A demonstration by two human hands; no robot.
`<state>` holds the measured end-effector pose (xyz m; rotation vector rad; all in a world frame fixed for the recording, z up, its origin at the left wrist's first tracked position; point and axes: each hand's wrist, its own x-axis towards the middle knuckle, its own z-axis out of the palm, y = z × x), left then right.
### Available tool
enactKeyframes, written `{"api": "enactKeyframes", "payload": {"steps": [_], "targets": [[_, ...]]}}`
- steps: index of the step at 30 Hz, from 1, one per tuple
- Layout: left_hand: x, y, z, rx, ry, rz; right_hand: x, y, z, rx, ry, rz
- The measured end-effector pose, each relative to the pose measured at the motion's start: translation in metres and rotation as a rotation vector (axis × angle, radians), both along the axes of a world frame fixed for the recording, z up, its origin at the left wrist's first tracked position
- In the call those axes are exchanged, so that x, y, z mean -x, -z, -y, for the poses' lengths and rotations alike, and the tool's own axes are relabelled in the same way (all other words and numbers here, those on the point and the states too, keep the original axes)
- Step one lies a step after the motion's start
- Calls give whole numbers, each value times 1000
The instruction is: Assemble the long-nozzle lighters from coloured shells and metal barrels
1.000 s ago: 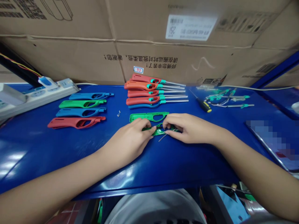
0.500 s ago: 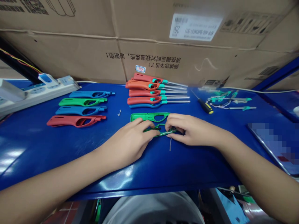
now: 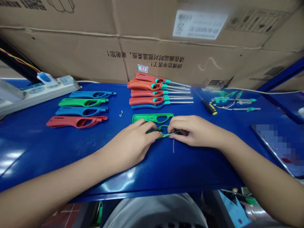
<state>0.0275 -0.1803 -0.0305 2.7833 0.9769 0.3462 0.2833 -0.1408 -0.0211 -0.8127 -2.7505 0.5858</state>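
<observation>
Both pinches near closed. Bare left hand (image 3: 136, 141) grips one end of a slim green plastic lighter half (image 3: 164, 136) low over the glossy blue table (image 3: 152, 174), seemingly steadying it; bare right hand (image 3: 190, 130) pinches the other end, exact part hidden. Thin grey tube (image 3: 173, 146) pokes out nearside, probably to clear fingers.

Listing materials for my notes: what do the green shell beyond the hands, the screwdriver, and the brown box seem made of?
Green shell: probably moulded plastic, slightly glossy, evenly coloured. Screwdriver handle: smooth-looking two-tone plastic or rubber, unclear; thin, greyish shaft, likely metal. Box: matte cardboard, judging by creases and print.
</observation>
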Motion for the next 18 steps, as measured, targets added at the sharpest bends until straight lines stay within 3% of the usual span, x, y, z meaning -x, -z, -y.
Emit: {"api": "enactKeyframes", "payload": {"steps": [15,18], "targets": [[-1,-2,0,-31,-3,-47,-4,-7,4,-14,-29,-9],[0,-2,-1,-60,-8,-74,-8,-8,1,-84,8,-37]]}}
